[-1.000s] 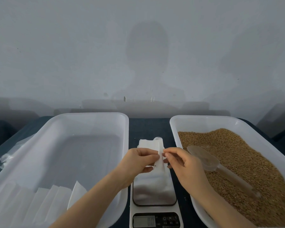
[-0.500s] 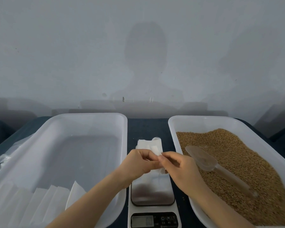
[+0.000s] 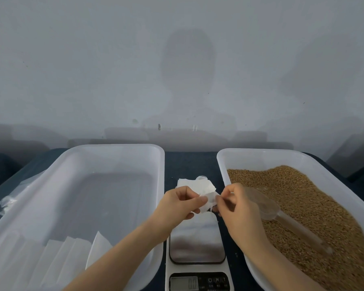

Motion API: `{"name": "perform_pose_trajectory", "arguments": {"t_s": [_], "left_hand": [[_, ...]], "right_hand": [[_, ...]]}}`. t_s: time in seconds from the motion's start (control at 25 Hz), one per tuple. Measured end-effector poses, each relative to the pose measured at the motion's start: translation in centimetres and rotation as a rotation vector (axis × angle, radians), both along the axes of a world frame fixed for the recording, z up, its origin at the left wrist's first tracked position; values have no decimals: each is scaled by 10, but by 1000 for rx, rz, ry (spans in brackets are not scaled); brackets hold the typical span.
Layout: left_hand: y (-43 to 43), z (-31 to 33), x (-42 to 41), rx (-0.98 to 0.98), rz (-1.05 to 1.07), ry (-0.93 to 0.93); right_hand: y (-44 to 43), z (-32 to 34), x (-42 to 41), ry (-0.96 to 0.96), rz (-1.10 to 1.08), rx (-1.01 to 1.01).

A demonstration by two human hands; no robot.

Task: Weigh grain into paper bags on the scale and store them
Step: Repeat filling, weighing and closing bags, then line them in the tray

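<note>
Paper bag [image 3: 206, 199] pinched between my left hand [image 3: 177, 204] and right hand [image 3: 237, 208], just above the scale [image 3: 197, 244]; I judge it unfilled. Scoop [image 3: 268, 208] lies in grain [image 3: 303, 196] right of the grip; weighing, storing remain.

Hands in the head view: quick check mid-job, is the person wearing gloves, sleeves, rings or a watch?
No. The left hand and the right hand are both bare, with no gloves, and no rings show on the fingers in view. The left forearm and the right forearm are bare too, down to the frame's bottom edge: no sleeve, watch, band or marking shows.
</note>
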State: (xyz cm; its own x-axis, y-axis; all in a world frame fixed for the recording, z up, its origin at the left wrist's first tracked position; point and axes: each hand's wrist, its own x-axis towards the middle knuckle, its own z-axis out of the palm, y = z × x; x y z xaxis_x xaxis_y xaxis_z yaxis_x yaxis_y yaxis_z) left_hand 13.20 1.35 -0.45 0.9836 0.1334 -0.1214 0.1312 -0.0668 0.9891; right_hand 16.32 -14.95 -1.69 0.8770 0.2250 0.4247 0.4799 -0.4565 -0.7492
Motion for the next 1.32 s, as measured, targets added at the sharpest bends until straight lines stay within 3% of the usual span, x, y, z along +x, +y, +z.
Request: {"name": "perform_pose_trajectory", "arguments": {"t_s": [0.12, 0.2, 0.36, 0.6, 0.8, 0.96, 1.12, 1.32], "left_hand": [[1, 0, 0, -20, -5, -31], [1, 0, 0, 10, -23, -77], [-4, -6, -4, 187, -86, -231], [-1, -3, -6, 457, -64, -369], [12, -1, 3, 173, 139, -167], [17, 0, 5, 57, 242, -180], [18, 3, 4, 111, 267, -271], [12, 4, 0, 149, 186, -328]], "right_hand": [[1, 3, -5, -226, 110, -102], [3, 4, -4, -260, 142, -153], [3, 7, -3, -185, 113, -138], [-1, 13, 1, 150, 150, 3], [-7, 19, 2, 222, 132, 73], [-7, 23, 1, 300, 108, 106], [-8, 22, 2, 391, 63, 178], [-10, 19, 6, 472, 88, 88]]}}
